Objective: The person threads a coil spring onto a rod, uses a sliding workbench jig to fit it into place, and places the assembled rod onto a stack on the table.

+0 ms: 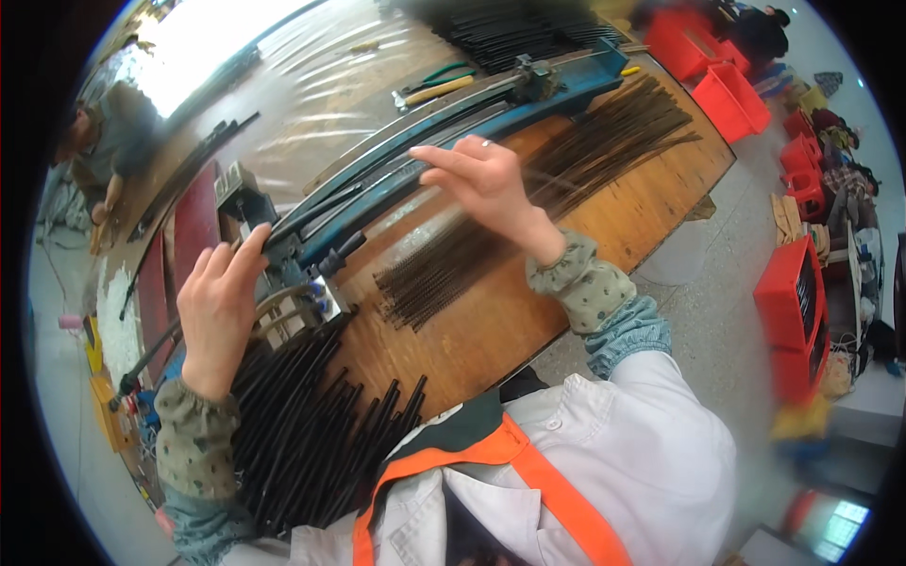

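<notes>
My left hand [219,307] is raised at the near end of a blue metal bench fixture [377,203], its fingers closed round a slim black tube [316,208] that slants up to the right along the rail. The grip itself is partly hidden by the fingers. Over the middle of the rail hovers my right hand [489,187], index finger stretched out, thumb apart from it and the other fingers bent. I see nothing clear between them, though a faint blurred streak shows beside the wrist. Below lies a bundle of thin brown coiled rods [453,264].
Black tubes [311,424] are heaped at the table's near left. Green-handled pliers [439,80] lie behind the fixture, with more dark rods [510,33] farther back. Red bins [731,102] stand on the floor at right. Another person [118,132] works at far left.
</notes>
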Tool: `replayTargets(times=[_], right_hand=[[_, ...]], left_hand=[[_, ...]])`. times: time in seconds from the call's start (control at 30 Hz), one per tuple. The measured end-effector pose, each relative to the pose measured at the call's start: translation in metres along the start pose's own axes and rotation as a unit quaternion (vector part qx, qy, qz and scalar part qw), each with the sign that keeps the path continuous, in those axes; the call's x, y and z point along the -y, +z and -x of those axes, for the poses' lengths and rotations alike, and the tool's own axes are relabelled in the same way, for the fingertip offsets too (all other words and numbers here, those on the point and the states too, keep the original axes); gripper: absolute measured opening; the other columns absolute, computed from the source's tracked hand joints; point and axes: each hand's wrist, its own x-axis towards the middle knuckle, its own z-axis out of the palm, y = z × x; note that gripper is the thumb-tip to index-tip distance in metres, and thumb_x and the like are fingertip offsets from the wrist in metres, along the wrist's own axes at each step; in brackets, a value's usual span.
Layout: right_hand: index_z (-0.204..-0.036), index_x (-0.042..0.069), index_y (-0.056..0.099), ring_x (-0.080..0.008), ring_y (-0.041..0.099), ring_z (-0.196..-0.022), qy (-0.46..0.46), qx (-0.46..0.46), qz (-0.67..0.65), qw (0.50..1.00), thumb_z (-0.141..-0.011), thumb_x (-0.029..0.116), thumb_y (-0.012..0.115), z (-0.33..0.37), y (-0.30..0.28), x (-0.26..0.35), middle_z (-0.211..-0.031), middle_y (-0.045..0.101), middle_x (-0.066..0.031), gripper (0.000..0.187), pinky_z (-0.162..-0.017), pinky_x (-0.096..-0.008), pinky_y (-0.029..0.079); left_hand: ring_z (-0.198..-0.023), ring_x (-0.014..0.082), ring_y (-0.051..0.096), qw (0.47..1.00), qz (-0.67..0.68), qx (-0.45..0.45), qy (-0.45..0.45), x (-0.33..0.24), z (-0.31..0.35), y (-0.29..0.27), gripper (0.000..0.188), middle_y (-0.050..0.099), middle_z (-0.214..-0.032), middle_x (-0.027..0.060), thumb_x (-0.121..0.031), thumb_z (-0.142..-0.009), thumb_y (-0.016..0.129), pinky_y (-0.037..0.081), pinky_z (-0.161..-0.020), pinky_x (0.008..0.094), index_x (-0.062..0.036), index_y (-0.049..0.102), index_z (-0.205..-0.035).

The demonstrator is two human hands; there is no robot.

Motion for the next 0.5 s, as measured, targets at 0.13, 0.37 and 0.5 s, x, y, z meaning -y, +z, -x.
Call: replayTargets(times=[0.13, 0.37, 0.5], right_hand=[[-0.135, 0.013, 0.069, -0.0141, 0.052, -0.064, -0.061, -0.008, -0.012, 0.998, -0.088, 0.015, 0.079, -0.012, 0.034, 0.034, -0.073, 0.054, -0.0005, 0.049, -0.056, -0.0314, 0.044], [-0.117, 0.006, 0.072, -0.0225, 0.069, -0.079, 0.176, 0.145, 0.002, 0.974, -0.099, 0.014, 0.067, 0.010, 0.038, -0.022, -0.090, 0.072, -0.0132, 0.020, -0.071, -0.0343, 0.053], [-0.112, 0.006, 0.074, -0.0176, 0.069, -0.073, 0.249, 0.225, -0.188, 0.923, -0.100, 0.018, 0.068, -0.058, 0.113, 0.041, -0.087, 0.073, -0.0117, 0.019, -0.068, -0.0307, 0.051]], left_hand=[[-0.075, 0.0269, 0.061, 0.998, 0.050, 0.039, 0.001, -0.015, 0.008, -0.006, 0.037, 0.061, -0.086, 0.0082, -0.005, -0.089, 0.071, 0.051, -0.065, 0.0404, -0.0117, 0.068, -0.125], [-0.081, 0.0384, 0.066, 0.982, -0.046, -0.102, -0.155, 0.095, 0.083, -0.047, 0.012, 0.066, -0.093, 0.0198, -0.009, -0.100, 0.064, 0.051, -0.070, 0.0431, -0.0033, 0.063, -0.111], [-0.079, 0.0378, 0.066, 0.972, 0.012, -0.134, -0.194, 0.076, 0.090, -0.068, 0.014, 0.065, -0.088, 0.0202, -0.012, -0.101, 0.065, 0.050, -0.068, 0.0424, -0.0021, 0.063, -0.111]])
